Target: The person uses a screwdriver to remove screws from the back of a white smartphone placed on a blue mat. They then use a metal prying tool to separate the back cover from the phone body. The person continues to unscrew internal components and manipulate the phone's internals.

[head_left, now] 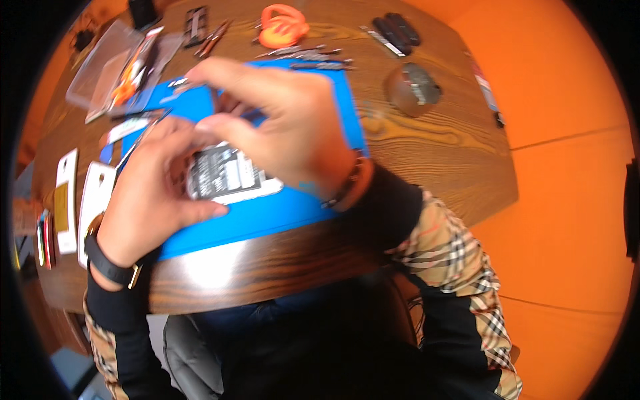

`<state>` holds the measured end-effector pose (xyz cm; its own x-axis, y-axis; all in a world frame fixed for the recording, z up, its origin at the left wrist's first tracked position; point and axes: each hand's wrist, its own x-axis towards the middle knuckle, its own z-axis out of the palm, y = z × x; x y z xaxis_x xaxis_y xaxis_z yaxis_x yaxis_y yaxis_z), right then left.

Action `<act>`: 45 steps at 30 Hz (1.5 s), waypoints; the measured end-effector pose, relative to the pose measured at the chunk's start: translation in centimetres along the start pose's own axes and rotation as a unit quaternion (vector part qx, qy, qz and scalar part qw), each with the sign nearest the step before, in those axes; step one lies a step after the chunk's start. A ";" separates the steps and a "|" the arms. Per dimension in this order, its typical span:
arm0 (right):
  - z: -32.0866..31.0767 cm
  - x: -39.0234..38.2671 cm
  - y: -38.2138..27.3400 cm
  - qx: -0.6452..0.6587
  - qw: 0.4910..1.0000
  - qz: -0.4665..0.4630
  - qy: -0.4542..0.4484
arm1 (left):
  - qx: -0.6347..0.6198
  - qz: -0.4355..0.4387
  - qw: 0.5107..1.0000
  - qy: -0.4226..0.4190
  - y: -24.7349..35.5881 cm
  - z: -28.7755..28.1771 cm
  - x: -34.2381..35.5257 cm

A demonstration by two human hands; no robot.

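An opened phone point(223, 175) with a dark inner panel lies on the blue mat point(260, 217). My left hand point(143, 193) is curled round the phone's left end, its thumb along the near edge. My right hand point(287, 127) arches over the phone's upper part, thumb bent inward and index finger reaching toward the far side; it is blurred, and whatever is between its fingertips is hidden or too small to name. A white phone cover point(93, 183) lies left of the mat, partly behind my left wrist.
Around the mat on the wooden table point(440, 160) are a clear plastic box point(97, 57), an orange coiled item point(280, 27), several slim tools point(313, 60), a dark case point(393, 33), a round metallic object point(413, 90) and a white strip-like item point(65, 220). An orange surface borders the right.
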<state>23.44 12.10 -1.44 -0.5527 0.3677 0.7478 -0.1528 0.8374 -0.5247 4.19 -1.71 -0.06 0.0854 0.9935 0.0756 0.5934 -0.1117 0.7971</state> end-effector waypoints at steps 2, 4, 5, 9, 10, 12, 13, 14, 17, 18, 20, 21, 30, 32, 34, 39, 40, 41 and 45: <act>0.2 0.0 0.0 0.016 1.000 0.016 0.015 | -0.032 -0.006 0.999 0.022 0.4 0.2 -0.2; 0.4 0.0 -0.3 0.029 0.999 0.015 0.019 | -0.007 0.013 0.999 0.030 0.4 0.3 -0.3; 0.4 0.0 -0.4 0.021 1.000 0.016 0.014 | -0.011 0.015 0.999 0.031 0.3 0.3 -0.4; 0.1 -0.3 -0.7 -0.012 0.999 0.032 -0.008 | 0.034 0.005 0.999 0.024 -0.2 -0.1 -0.6; 0.0 -0.3 -0.6 -0.016 1.000 0.026 -0.006 | 0.031 -0.009 0.999 0.022 -0.2 -0.2 -0.5; 0.0 -0.3 -0.5 -0.041 0.999 0.009 -0.009 | 0.031 -0.032 0.999 0.014 0.0 -0.3 -0.4; 0.0 -0.3 -0.4 -0.032 0.999 0.017 -0.009 | 0.036 -0.035 0.999 0.013 0.1 -0.3 -0.4; 0.1 -0.3 -0.4 -0.025 0.999 0.025 -0.008 | 0.031 -0.022 0.999 0.016 0.3 -0.2 -0.4; 0.5 -0.3 -0.7 -0.014 0.999 0.040 -0.001 | 0.028 -0.026 0.999 0.014 0.7 -0.2 -0.4; 0.6 -0.3 -0.8 -0.008 0.999 0.044 0.004 | 0.021 -0.033 0.999 0.015 0.7 -0.2 -0.4; 0.5 -0.3 -0.9 -0.008 0.999 0.049 0.000 | 0.024 -0.035 0.999 0.014 0.7 -0.3 -0.4; 0.5 -0.3 -1.0 0.000 0.999 0.054 -0.008 | 0.036 -0.029 0.999 0.013 0.6 -0.3 -0.4; 0.3 -0.2 -1.0 -0.018 0.999 0.049 -0.011 | 0.026 -0.007 0.999 0.024 -0.4 0.1 -0.4; 0.3 -0.3 -1.1 -0.015 0.998 0.055 -0.010 | 0.023 -0.016 0.999 0.021 -0.4 -0.1 -0.4; 0.2 -0.4 -1.1 -0.028 0.998 0.051 -0.023 | 0.010 -0.038 0.999 0.016 -0.3 -0.2 -0.4; -0.1 -0.2 -1.1 -0.042 0.998 0.040 -0.029 | 0.013 -0.046 0.999 -0.014 -0.1 -0.4 -0.2; -0.1 -0.2 -1.2 -0.035 0.998 0.047 -0.027 | -0.003 -0.031 1.000 0.002 -0.1 -0.3 -0.2; 0.0 -0.2 -1.3 -0.026 0.998 0.054 -0.025 | -0.025 -0.012 1.000 0.012 -0.1 -0.1 -0.2; -0.1 -0.2 -1.5 -0.028 0.998 0.042 -0.032 | -0.020 -0.011 1.000 0.017 -0.5 0.1 -0.3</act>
<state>23.90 10.81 -0.80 -0.6126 0.4125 0.6742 -0.0588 0.8268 -0.5594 3.93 -1.92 -0.58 0.0452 0.9960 0.0769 0.5627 -0.0890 0.8218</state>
